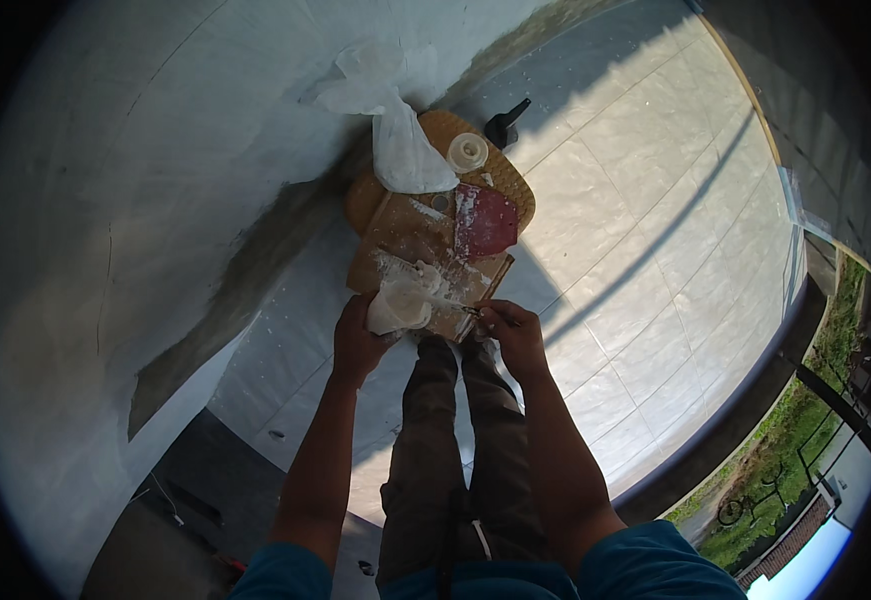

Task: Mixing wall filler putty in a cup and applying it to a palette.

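My left hand (pixel 359 336) grips the near left side of a whitish container or bag (pixel 399 304) smeared with white paste or powder. My right hand (pixel 514 330) is closed around the handle of a small tool (pixel 473 310), perhaps a putty knife. Its white-coated end reaches left to the container's opening; how far it goes in is hard to tell. Beneath them lies a brown board (pixel 405 232), dusted with white and apparently resting on a tan woven-looking seat (pixel 521 187). A reddish flat piece (pixel 488 221), partly coated in white, lies on it.
A knotted white plastic bag (pixel 409 150) stands by the plastered wall (pixel 202 150). Beside it are a round clear container (pixel 467 153) and a dark object with a handle (pixel 504 124). Large tiles cover the floor (pixel 630 247). Grass (pixel 765 487) lies beyond the dark edge at right.
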`<state>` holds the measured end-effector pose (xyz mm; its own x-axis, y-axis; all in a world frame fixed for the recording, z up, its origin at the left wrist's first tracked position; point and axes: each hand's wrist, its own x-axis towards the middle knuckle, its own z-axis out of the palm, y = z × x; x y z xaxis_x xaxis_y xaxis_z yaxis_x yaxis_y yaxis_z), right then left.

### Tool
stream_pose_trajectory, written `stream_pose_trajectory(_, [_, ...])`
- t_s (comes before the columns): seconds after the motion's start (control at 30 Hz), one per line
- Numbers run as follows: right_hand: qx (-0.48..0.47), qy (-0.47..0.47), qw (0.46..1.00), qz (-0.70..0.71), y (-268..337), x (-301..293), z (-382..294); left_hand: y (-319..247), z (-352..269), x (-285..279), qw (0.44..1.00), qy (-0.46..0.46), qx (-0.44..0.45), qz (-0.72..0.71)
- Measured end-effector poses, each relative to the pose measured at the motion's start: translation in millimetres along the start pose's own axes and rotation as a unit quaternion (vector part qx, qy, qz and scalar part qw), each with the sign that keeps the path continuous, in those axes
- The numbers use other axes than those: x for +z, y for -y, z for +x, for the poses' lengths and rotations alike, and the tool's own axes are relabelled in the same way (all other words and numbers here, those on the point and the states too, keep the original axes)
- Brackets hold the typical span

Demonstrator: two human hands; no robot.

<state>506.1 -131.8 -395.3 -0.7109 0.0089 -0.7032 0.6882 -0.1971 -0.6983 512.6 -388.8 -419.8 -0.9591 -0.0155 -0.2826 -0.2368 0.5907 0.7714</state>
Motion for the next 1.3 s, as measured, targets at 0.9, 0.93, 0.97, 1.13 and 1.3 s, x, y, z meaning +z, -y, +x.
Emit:
stream_pose_trajectory(0.9, [-0.092,0.078,0.975,-0.189,31.5,32.7,-27.4,-10.4,-11.7,-10.1,0.989,0.052,-0.027,-0.135])
stream_pose_trajectory(0.93, [-0.094,0.076,0.974,-0.191,32.3,40.7,-27.5,-10.0,-14.5,-8.2,0.989,0.052,-0.025,-0.137])
stream_pose_trajectory(0.97, [-0.096,0.114,0.961,-0.232,32.6,48.8,-27.2,-8.7,-18.5,-5.7,0.991,0.042,-0.019,-0.128])
stream_pose_trajectory(1.13, [-0.115,0.283,0.918,-0.255,47.3,36.6,-20.7,-5.7,-33.0,-9.0,0.989,0.007,-0.052,-0.142])
stream_pose_trajectory(1.3, [-0.088,-0.017,0.987,-0.132,39.7,-12.9,26.0,12.7,-35.1,-21.0,0.990,-0.057,-0.037,-0.123])
